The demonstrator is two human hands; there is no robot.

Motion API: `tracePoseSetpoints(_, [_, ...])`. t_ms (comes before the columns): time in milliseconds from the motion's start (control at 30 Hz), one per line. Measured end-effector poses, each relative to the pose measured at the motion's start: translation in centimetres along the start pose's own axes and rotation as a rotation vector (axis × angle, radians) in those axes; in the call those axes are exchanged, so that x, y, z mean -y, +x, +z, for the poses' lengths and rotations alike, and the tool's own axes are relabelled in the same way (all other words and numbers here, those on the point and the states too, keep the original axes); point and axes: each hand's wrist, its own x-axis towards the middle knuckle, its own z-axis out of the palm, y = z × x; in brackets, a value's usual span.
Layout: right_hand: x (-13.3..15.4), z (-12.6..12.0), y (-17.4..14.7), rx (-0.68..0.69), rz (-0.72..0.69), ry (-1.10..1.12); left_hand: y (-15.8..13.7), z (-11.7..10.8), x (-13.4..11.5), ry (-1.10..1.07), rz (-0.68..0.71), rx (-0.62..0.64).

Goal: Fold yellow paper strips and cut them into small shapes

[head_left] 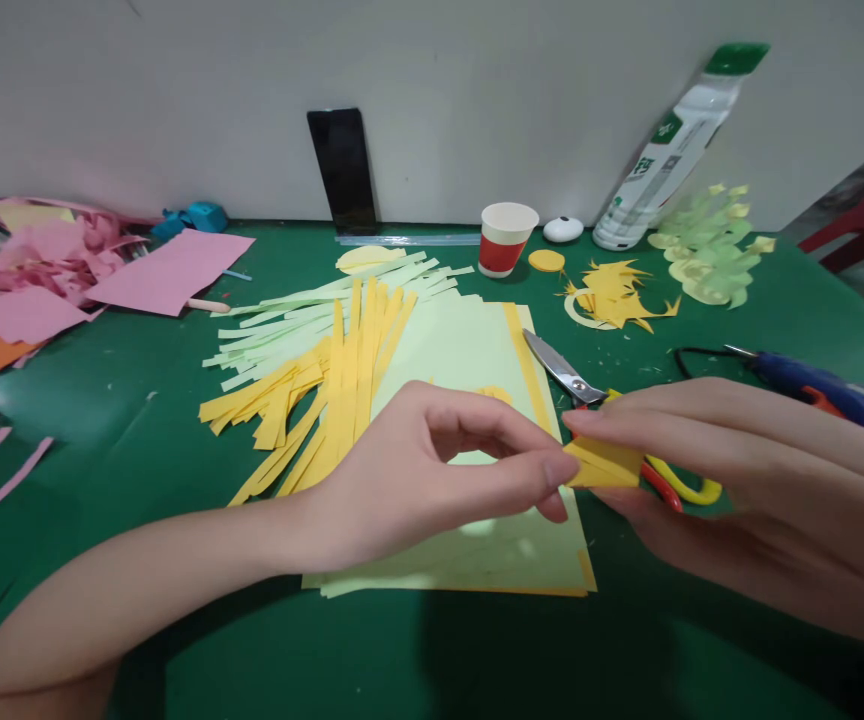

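A small folded piece of yellow paper (606, 464) is pinched between both hands above the right edge of a pale green paper stack. My left hand (454, 455) grips its left end between thumb and fingers. On the right side, my right hand (717, 470) holds the same piece, its fingertips on the top edge and its thumb below. Just behind the piece lie scissors (563, 368) with red and yellow handles, partly hidden by my right hand. Under my left hand is the pale green paper (447, 350), with yellow paper strips (353, 370) across its left part.
Green strips (289, 325) fan out at the left; pink paper (177, 272) lies beyond. Along the wall stand a phone (342, 170), a paper cup (508, 240) and a leaning bottle (679, 150). Yellow cut-outs (616, 293), a green paper flower cluster (717, 245) and a blue glue gun (822, 385) occupy the right.
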Motion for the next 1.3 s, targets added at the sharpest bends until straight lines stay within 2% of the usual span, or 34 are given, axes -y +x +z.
tracePoseSetpoints(267, [0.04,-0.02,0.22,-0.037,0.013,0.043,0.13,0.04,0.11,-0.018,-0.044,-0.013])
tracePoseSetpoints(367, [0.11,0.05,0.37,0.017,0.058,0.03,0.14,0.1,0.08,-0.006,-0.024,-0.023])
tracePoseSetpoints(533, [0.34,0.03,0.88,-0.054,0.053,0.061,0.13,0.18,0.08,-0.002,-0.012,-0.023])
tracePoseSetpoints(900, [0.32,-0.15,0.59,0.03,0.099,0.007,0.22,0.04,0.13,-0.05,-0.004,0.012])
tracePoseSetpoints(1133, [0.3,-0.2,0.84,-0.035,0.075,0.104,0.17,-0.14,0.07,-0.042,-0.03,0.033])
tracePoseSetpoints(1300, [0.29,-0.37,0.8,-0.018,0.075,0.144,0.19,-0.01,-0.01,-0.041,-0.057,0.015])
